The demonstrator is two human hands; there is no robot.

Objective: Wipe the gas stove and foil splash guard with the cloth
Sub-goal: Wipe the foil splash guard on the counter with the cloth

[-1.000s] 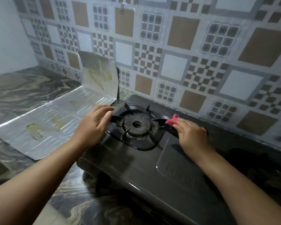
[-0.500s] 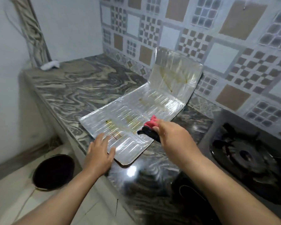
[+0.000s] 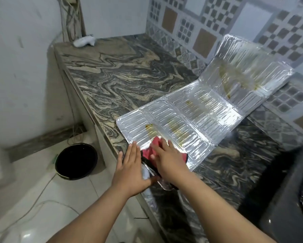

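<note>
Hands have left the stove [image 3: 285, 213] for the foil guard [image 3: 191, 116] on the counter [image 3: 121, 76].
Left hand [image 3: 129, 165] lies flat on its near corner; right hand [image 3: 168, 160], fingers straight, presses the red cloth [image 3: 147, 153] down to start wiping.

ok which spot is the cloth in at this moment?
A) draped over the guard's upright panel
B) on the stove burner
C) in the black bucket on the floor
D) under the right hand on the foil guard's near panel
D: the right hand presses the red cloth flat on the near panel of the foil splash guard.
</note>
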